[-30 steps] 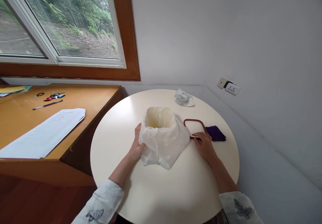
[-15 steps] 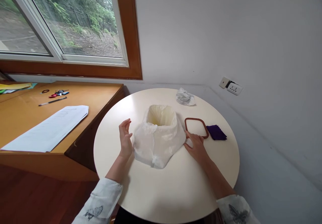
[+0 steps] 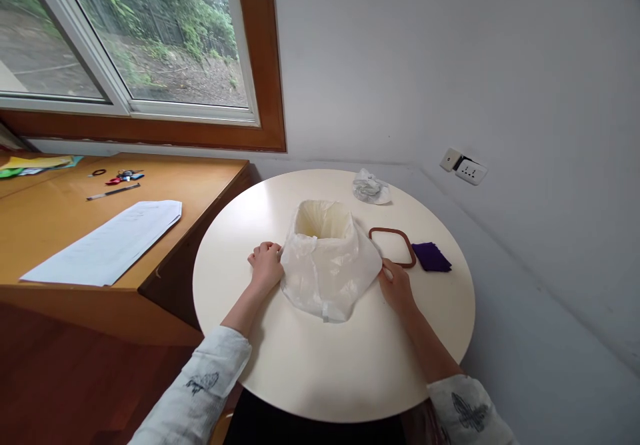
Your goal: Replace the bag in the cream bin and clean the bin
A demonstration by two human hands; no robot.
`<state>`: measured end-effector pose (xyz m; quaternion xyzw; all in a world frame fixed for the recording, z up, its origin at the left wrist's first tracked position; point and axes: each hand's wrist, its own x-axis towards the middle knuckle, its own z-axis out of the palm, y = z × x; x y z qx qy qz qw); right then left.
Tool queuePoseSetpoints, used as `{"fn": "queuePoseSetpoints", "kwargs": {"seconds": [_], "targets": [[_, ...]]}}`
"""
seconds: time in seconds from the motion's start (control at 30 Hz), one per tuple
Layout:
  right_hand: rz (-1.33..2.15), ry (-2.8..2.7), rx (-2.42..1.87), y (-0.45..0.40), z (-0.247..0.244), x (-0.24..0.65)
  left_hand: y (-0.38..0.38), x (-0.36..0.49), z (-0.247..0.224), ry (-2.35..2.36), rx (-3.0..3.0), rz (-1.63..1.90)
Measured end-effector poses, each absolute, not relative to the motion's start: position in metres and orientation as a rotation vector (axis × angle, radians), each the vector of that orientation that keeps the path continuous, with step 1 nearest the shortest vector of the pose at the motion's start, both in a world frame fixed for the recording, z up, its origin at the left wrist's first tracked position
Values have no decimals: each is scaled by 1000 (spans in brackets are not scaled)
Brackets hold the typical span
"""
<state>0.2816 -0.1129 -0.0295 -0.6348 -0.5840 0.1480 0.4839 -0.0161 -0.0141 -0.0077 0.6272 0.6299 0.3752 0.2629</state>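
the right hand [image 3: 397, 285] pinched the white bag [image 3: 330, 271] well inside the tabletop [image 3: 320, 378] edge; the left hand's [image 3: 267, 265] grip was unclear.

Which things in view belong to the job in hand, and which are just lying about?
In the job:
white plastic bag, left hand at its side, right hand at its edge
brown frame, perhaps

Lying about, it seems:
purple cloth
crumpled plastic
papers
pen

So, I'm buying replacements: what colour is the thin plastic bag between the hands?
The thin plastic bag is milky white, clearest in the head view.
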Motion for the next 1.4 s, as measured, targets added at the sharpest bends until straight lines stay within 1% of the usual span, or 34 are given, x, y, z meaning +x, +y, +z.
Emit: {"fn": "queuePoseSetpoints", "kwargs": {"seconds": [0.2,0.33,0.4,0.63,0.83,0.97,1.13,1.3,1.4], "targets": [[599,-1115,-1340,-110,-23,283,-10,-21,4,1517,1418,1069],[966,-722,-1001,-103,2,280,1,-29,25,1323,1194,1082],[1044,-609,-939,-98,16,280,7,-33,40,1218,1118,1074],[1094,-567,-1004,-75,51,287,23,-44,90,982,968,1068],[997,-675,-929,-61,81,293,32,-43,117,871,904,1097],[939,-793,-869,-67,96,298,27,-45,129,712,862,1169],[930,-833,-853,-91,97,308,15,-70,125,635,936,1131],[898,-833,-997,-120,78,319,-3,-102,108,708,1160,1015],[798,-866,-1098,-134,65,321,-17,-113,100,783,1230,976]]}}
